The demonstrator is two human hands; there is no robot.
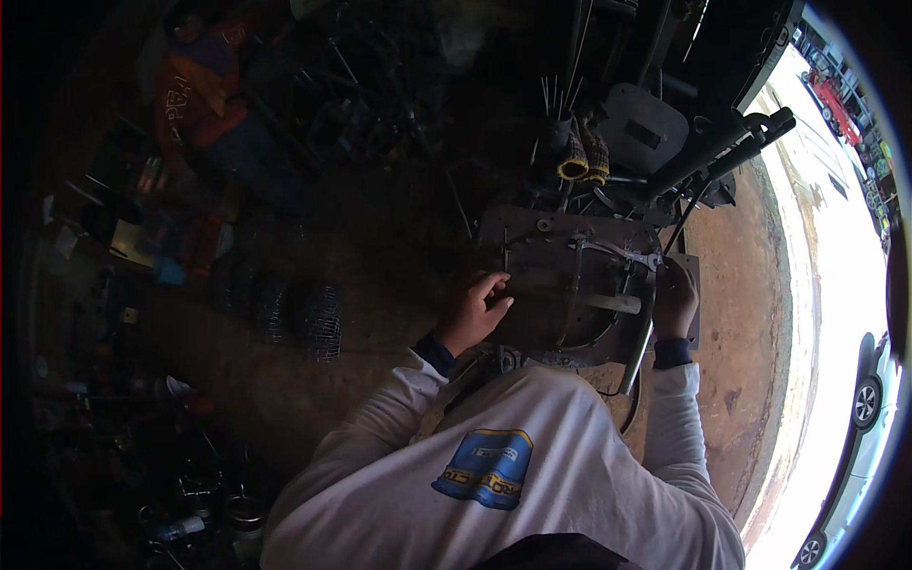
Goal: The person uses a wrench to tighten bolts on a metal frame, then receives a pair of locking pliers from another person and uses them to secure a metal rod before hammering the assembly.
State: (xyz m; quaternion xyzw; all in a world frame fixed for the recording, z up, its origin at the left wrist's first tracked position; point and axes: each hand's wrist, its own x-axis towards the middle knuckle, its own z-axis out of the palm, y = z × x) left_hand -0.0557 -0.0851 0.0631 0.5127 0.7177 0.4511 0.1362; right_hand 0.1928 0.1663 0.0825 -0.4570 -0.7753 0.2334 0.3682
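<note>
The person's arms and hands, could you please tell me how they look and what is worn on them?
Both arms wear long, loose, whitish sleeves, creased, with no print that I can make out. Each ends in a dark blue cuff at the wrist. The left hand is ungloved; the right hand looks ungloved too, though shadow hides its detail.

The wrench (644, 256) looks glossy metal, the plate (608, 229) matt metal (roughish), the shirt (589, 465) cloth.

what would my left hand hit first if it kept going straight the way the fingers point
Probably the thin rod just beyond the fingertips of your left hand; depth is unclear in this dim light, so they may already be touching it.
</note>
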